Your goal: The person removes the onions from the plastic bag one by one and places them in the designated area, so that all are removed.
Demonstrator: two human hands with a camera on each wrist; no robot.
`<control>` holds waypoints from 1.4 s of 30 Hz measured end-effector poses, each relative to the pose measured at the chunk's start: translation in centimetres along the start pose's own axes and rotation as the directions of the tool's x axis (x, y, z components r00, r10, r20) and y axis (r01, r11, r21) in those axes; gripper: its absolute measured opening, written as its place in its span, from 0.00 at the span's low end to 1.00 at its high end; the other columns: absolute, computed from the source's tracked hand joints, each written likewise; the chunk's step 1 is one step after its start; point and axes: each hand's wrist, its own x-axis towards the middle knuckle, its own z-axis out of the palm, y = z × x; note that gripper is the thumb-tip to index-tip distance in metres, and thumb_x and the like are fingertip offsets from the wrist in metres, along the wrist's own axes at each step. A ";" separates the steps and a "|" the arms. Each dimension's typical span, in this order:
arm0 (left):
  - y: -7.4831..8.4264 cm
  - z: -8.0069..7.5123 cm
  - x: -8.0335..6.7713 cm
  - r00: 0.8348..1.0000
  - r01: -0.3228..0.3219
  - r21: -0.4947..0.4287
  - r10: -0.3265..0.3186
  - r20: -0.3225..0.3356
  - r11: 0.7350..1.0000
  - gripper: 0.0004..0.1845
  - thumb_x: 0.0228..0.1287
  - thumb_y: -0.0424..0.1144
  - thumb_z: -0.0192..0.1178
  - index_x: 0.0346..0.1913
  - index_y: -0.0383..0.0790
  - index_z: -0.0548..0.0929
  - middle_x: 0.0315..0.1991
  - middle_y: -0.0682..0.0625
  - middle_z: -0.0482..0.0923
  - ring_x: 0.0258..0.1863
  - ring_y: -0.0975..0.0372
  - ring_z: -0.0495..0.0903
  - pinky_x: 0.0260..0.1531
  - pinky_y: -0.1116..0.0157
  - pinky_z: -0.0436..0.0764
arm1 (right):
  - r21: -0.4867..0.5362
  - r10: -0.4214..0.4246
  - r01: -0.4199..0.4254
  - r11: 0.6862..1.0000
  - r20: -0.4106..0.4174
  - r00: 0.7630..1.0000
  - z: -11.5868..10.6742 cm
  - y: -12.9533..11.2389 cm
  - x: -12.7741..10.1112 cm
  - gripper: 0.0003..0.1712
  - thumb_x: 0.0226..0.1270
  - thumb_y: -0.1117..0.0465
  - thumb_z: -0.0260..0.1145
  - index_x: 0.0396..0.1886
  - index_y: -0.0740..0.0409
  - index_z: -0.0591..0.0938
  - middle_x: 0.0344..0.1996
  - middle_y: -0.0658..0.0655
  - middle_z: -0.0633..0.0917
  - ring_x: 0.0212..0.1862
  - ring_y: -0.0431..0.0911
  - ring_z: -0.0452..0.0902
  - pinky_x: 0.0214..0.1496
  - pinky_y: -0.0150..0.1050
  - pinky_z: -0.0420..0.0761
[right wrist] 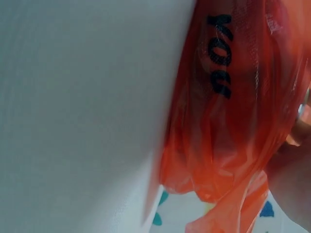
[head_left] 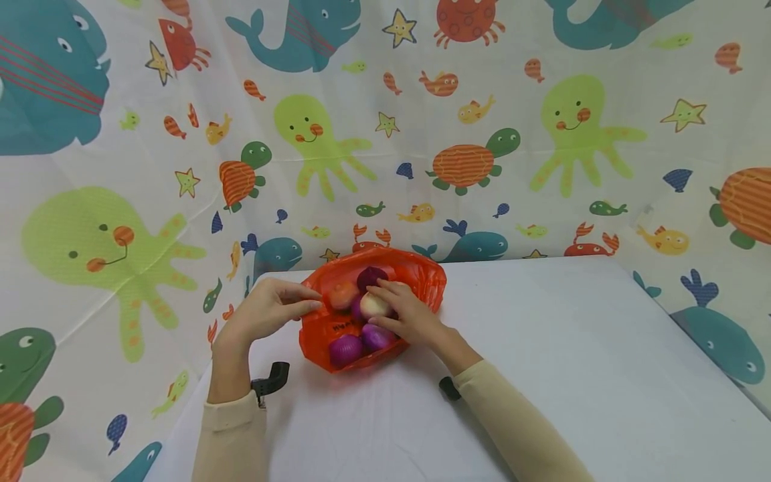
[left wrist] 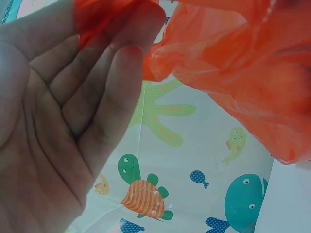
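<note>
An orange-red plastic bag [head_left: 316, 338] lies on the table with its mouth spread. In it are a pale onion [head_left: 373, 306], purple onions [head_left: 346, 350], a dark purple one [head_left: 371, 275] at the back and a round orange-tinted vegetable [head_left: 343, 295]. My left hand [head_left: 271, 309] pinches the bag's left edge; the left wrist view shows the film over its fingertips [left wrist: 129, 58]. Reaching in from the right, my right hand [head_left: 415, 318] has its fingers and thumb around the pale onion. Only a bit of the right hand [right wrist: 294, 179] shows behind the bag in the right wrist view.
The white table [head_left: 542, 348] extends to the right and in front of the bag. A curtain [head_left: 397, 227] printed with sea animals hangs behind and at both sides. Black wrist mounts [head_left: 274, 378] stick out near both sleeves.
</note>
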 end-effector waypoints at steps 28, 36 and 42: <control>-0.6 0.3 0.4 0.999 -0.037 0.009 0.037 0.004 0.999 0.11 0.69 0.45 0.70 0.49 0.46 0.93 0.41 0.51 0.91 0.41 0.59 0.90 0.43 0.66 0.88 | 0.003 0.012 -0.011 1.000 -0.428 0.904 -6.7 4.2 -2.2 0.34 0.66 0.59 0.76 0.70 0.54 0.75 0.68 0.61 0.74 0.69 0.56 0.69 0.66 0.55 0.81; -0.4 0.3 0.3 0.999 -0.034 0.000 0.034 0.018 0.999 0.11 0.69 0.46 0.70 0.49 0.47 0.93 0.43 0.50 0.91 0.42 0.60 0.89 0.44 0.67 0.88 | 0.079 0.130 -0.104 0.991 -0.508 0.852 -8.4 8.0 -3.5 0.35 0.66 0.58 0.77 0.70 0.54 0.74 0.68 0.60 0.75 0.61 0.54 0.72 0.56 0.48 0.82; -0.4 0.3 0.3 0.999 -0.030 -0.007 0.030 0.015 1.000 0.11 0.69 0.45 0.70 0.49 0.46 0.93 0.42 0.50 0.91 0.42 0.60 0.89 0.43 0.67 0.88 | 0.139 0.211 -0.161 0.977 -0.526 0.824 -8.6 10.0 -4.2 0.35 0.67 0.59 0.76 0.71 0.58 0.74 0.70 0.63 0.73 0.66 0.59 0.70 0.63 0.55 0.79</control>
